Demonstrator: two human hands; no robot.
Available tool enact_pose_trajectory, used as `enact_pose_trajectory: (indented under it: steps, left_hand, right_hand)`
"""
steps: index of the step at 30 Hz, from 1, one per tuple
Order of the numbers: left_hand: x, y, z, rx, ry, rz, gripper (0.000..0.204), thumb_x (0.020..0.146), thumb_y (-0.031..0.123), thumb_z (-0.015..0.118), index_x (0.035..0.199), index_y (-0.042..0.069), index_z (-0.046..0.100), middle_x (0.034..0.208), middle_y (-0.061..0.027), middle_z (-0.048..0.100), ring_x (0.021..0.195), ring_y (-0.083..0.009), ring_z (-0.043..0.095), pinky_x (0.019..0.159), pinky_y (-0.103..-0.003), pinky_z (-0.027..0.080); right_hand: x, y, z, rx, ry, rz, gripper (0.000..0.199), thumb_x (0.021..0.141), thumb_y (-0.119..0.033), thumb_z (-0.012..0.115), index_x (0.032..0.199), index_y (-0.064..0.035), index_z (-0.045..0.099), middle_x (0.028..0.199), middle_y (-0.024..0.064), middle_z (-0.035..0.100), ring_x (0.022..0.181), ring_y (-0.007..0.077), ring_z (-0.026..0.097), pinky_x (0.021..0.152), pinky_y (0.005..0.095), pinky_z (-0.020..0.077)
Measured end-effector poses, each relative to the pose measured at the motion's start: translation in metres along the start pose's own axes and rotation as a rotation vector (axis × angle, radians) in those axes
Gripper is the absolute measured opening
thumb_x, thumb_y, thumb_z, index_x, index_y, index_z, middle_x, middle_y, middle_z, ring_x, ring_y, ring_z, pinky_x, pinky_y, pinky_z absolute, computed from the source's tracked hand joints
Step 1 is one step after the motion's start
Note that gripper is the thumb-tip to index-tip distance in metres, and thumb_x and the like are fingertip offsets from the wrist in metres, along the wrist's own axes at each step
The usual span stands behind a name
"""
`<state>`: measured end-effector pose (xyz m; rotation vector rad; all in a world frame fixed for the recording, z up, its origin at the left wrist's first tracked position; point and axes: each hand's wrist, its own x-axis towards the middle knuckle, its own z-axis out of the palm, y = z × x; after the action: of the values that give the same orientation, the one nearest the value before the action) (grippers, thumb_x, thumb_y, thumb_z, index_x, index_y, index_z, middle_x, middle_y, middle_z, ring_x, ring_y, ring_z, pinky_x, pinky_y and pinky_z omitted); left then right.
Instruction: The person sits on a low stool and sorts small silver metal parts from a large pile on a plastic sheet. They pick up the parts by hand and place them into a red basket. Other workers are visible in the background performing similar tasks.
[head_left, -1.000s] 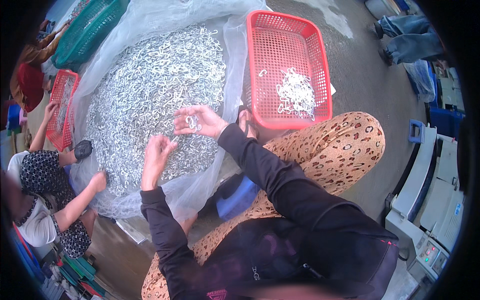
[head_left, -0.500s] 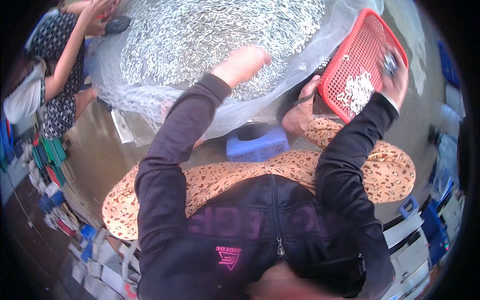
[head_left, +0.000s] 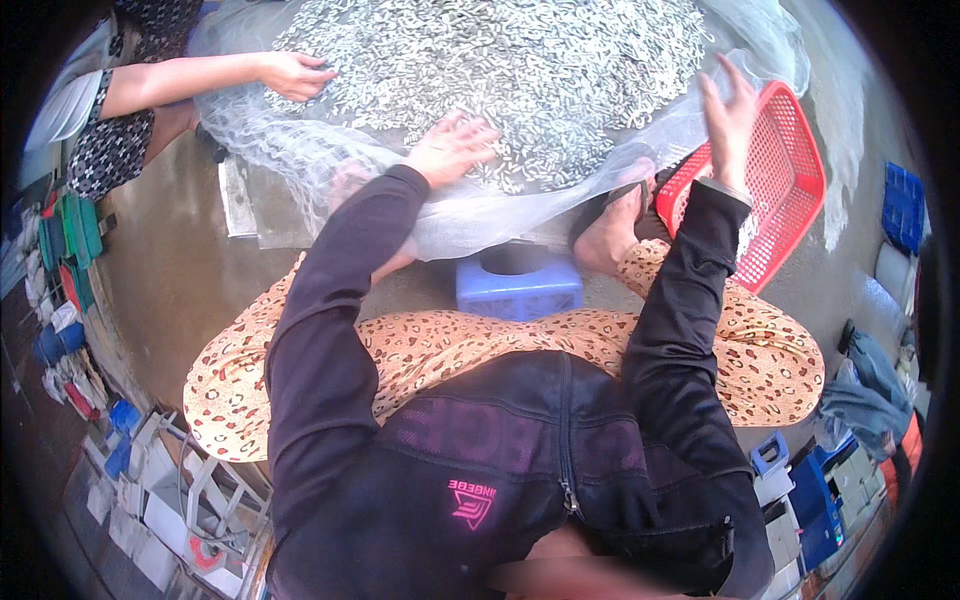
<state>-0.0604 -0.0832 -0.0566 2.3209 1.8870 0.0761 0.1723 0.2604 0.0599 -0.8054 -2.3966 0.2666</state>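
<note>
A heap of small, curled, silvery-white pieces (head_left: pixel 520 80), too small to name surely, lies spread on a sheet of white netting (head_left: pixel 480 228). My left hand (head_left: pixel 455 148) reaches over the near side of the heap, fingers spread, with nothing seen in it. At the heap's right edge my right hand (head_left: pixel 732 120) is raised, thumb and fingers apart, and I see nothing held. Just beside and partly behind its wrist stands a red plastic basket (head_left: pixel 795 150). My right forearm hides most of the white pieces in the basket.
Another person's hand (head_left: pixel 298 76) reaches to the heap's left side. A blue plastic stool (head_left: pixel 520 290) stands between my legs, and my sandalled foot (head_left: pixel 612 232) rests near the netting. Green crates (head_left: pixel 78 235) and clutter line the left; a blue container (head_left: pixel 902 205) lies at the right.
My right hand has left the basket and moved leftward to the netting's edge; the dark, shiny thing in it no longer shows. My left hand's fingers have spread. The other person's arm has stretched toward the heap.
</note>
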Motion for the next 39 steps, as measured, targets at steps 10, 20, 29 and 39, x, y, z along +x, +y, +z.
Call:
enact_pose_trajectory:
  steps: [10, 20, 29, 39]
  left_hand:
    - [-0.019, -0.066, -0.065, -0.437, 0.399, -0.602, 0.031, 0.078, 0.003, 0.061, 0.108, 0.009, 0.06, 0.096, -0.0113, 0.061, 0.092, -0.0307, 0.059, 0.081, -0.038, 0.047]
    - [0.0, -0.019, -0.037, -0.422, 0.3, -0.975, 0.072, 0.053, 0.015, 0.085, 0.119, 0.019, 0.055, 0.122, -0.0135, 0.046, 0.112, -0.032, 0.046, 0.093, -0.044, 0.039]
    - [0.065, 0.054, -0.011, -0.841, 0.165, -0.791, 0.055, 0.06, 0.008, 0.077, 0.112, 0.007, 0.059, 0.106, -0.01, 0.059, 0.099, -0.018, 0.055, 0.09, -0.037, 0.039]
    - [0.07, -0.01, -0.127, -1.221, -0.099, -0.527, 0.024, 0.077, 0.012, 0.07, 0.099, 0.003, 0.065, 0.091, -0.002, 0.065, 0.086, -0.0111, 0.058, 0.08, -0.026, 0.044]
  right_hand:
    - [-0.078, -0.159, 0.118, 0.058, -0.705, 0.169, 0.063, 0.073, -0.018, 0.066, 0.13, -0.0108, 0.041, 0.099, 0.0221, 0.06, 0.089, 0.0358, 0.062, 0.076, 0.0441, 0.0498]
    - [-0.144, -0.172, 0.144, -0.065, -0.944, 0.13, 0.034, 0.079, -0.014, 0.056, 0.112, -0.0145, 0.05, 0.099, 0.0205, 0.058, 0.088, 0.0379, 0.062, 0.075, 0.0471, 0.0491]
    - [-0.116, -0.143, 0.121, 0.85, -0.883, 0.759, 0.052, 0.077, -0.011, 0.059, 0.123, 0.0051, 0.04, 0.099, 0.0141, 0.061, 0.089, 0.0188, 0.06, 0.062, 0.0295, 0.0509]
    - [-0.011, -0.113, 0.041, 1.123, -1.06, 0.45, 0.03, 0.087, -0.033, 0.06, 0.096, -0.0051, 0.055, 0.097, 0.0036, 0.06, 0.091, 0.0135, 0.058, 0.069, 0.0257, 0.0513]
